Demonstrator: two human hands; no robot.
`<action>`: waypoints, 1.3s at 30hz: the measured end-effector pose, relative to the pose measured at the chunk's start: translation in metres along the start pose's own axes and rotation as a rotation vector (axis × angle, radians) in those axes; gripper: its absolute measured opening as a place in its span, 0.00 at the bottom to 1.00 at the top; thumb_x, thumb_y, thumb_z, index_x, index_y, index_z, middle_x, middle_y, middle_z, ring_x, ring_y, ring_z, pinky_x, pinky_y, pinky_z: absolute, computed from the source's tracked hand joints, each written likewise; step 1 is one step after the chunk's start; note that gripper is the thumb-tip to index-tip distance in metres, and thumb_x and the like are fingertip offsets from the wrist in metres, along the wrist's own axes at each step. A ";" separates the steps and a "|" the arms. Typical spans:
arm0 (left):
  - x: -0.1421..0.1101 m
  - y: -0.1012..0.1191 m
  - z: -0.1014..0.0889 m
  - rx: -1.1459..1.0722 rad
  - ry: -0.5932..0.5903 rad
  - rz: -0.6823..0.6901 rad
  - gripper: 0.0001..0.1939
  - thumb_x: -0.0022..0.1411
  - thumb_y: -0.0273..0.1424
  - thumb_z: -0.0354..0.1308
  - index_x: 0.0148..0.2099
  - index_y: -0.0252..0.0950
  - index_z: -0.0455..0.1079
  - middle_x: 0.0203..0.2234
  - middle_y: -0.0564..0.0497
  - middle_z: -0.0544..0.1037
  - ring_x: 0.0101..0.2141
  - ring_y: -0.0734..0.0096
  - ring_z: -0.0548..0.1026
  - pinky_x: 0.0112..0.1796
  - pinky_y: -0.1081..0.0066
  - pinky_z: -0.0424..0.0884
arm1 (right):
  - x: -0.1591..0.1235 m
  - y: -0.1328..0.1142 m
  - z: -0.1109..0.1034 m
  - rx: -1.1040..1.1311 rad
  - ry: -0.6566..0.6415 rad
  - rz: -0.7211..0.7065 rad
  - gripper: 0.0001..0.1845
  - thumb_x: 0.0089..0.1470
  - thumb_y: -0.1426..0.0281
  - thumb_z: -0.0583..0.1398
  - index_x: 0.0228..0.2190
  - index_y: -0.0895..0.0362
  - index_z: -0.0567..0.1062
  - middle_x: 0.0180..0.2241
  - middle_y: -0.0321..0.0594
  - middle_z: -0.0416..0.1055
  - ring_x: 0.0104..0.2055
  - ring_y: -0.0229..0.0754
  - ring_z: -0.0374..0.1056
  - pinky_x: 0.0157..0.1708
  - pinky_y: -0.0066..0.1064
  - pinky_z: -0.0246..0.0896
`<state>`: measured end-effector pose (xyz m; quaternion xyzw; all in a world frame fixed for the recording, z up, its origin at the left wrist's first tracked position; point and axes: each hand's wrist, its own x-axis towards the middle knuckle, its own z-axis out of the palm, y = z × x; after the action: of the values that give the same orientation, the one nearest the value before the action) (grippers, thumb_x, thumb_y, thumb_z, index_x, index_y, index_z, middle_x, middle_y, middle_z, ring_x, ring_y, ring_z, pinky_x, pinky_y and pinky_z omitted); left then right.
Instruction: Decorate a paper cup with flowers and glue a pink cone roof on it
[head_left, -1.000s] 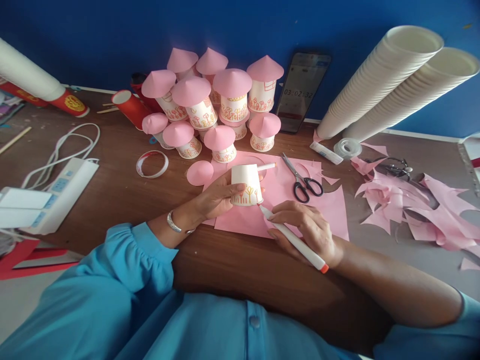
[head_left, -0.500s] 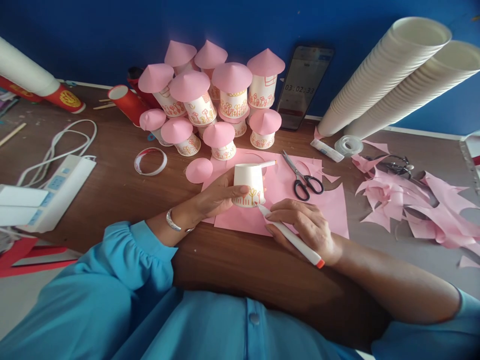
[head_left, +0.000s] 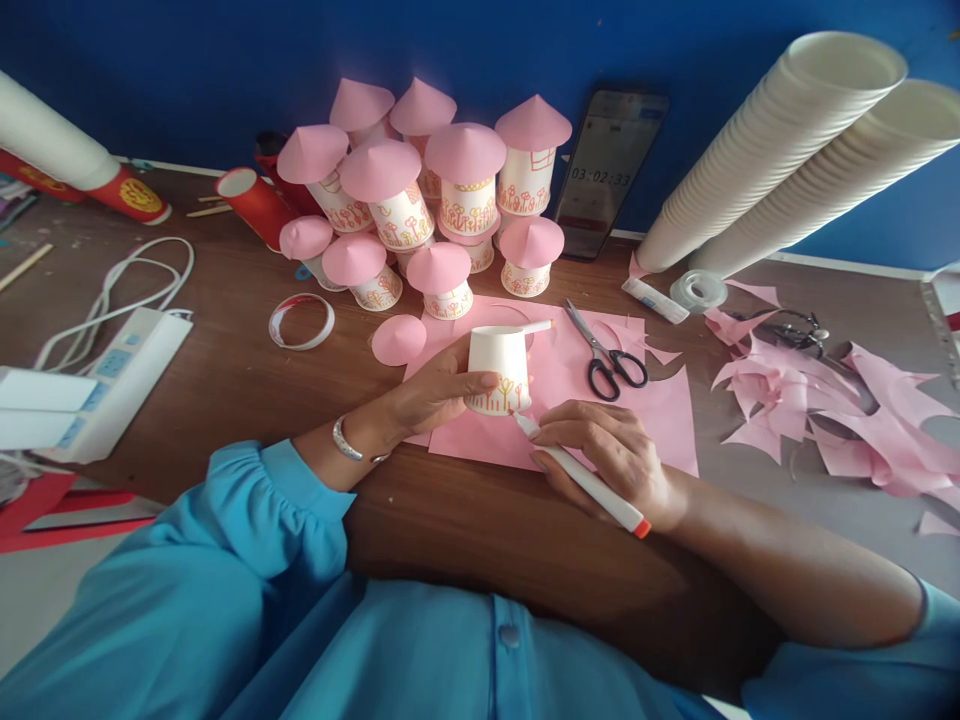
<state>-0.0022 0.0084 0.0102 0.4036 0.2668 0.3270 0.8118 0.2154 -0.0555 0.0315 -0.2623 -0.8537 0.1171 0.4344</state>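
My left hand is closed round an upside-down white paper cup with small yellow and red flower drawings along its lower edge. The cup rests on a sheet of pink paper. My right hand pinches a white marker with an orange end, its tip touching the cup's lower right edge. A loose pink paper cone lies just left of the cup.
Several decorated cups with pink cone roofs stand behind. Scissors, a phone, glue stick, tape roll, two long cup stacks, pink scraps, a power strip and red tubes surround the work.
The view has shifted slightly, and the marker tip has crept a little along the cup's lower edge. Both hands keep their grips.
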 end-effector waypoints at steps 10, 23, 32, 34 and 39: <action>-0.001 0.002 0.000 0.000 -0.004 0.004 0.35 0.55 0.39 0.73 0.62 0.39 0.69 0.43 0.43 0.83 0.45 0.54 0.81 0.46 0.58 0.76 | -0.002 0.002 0.000 -0.033 0.026 0.024 0.12 0.58 0.78 0.63 0.44 0.57 0.71 0.30 0.39 0.75 0.31 0.41 0.75 0.29 0.30 0.74; -0.001 -0.002 -0.006 -0.026 0.001 0.017 0.31 0.58 0.36 0.70 0.62 0.41 0.69 0.57 0.39 0.78 0.57 0.46 0.75 0.50 0.56 0.75 | 0.002 0.000 -0.004 -0.003 0.015 -0.014 0.12 0.58 0.80 0.62 0.44 0.57 0.70 0.30 0.38 0.75 0.30 0.39 0.74 0.28 0.30 0.74; -0.001 -0.001 -0.009 -0.080 -0.030 0.023 0.32 0.57 0.41 0.70 0.61 0.37 0.71 0.54 0.38 0.79 0.52 0.44 0.79 0.48 0.55 0.76 | 0.001 0.000 -0.002 -0.001 0.037 -0.025 0.13 0.59 0.79 0.62 0.44 0.56 0.70 0.30 0.38 0.76 0.30 0.40 0.75 0.27 0.30 0.74; -0.001 -0.001 -0.008 -0.056 -0.025 0.007 0.35 0.55 0.43 0.72 0.62 0.37 0.70 0.53 0.37 0.80 0.53 0.44 0.79 0.49 0.55 0.76 | 0.001 -0.001 -0.002 0.005 0.033 -0.029 0.14 0.58 0.80 0.62 0.45 0.57 0.70 0.30 0.38 0.75 0.30 0.40 0.74 0.27 0.30 0.73; -0.001 -0.001 -0.006 -0.049 -0.003 -0.019 0.35 0.54 0.42 0.73 0.61 0.37 0.71 0.52 0.38 0.80 0.53 0.44 0.79 0.51 0.53 0.75 | 0.001 0.000 -0.001 0.001 0.032 -0.028 0.15 0.58 0.79 0.62 0.46 0.56 0.70 0.30 0.38 0.76 0.30 0.41 0.75 0.28 0.30 0.74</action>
<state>-0.0061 0.0100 0.0060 0.3817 0.2612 0.3250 0.8249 0.2154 -0.0555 0.0325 -0.2520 -0.8502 0.1071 0.4496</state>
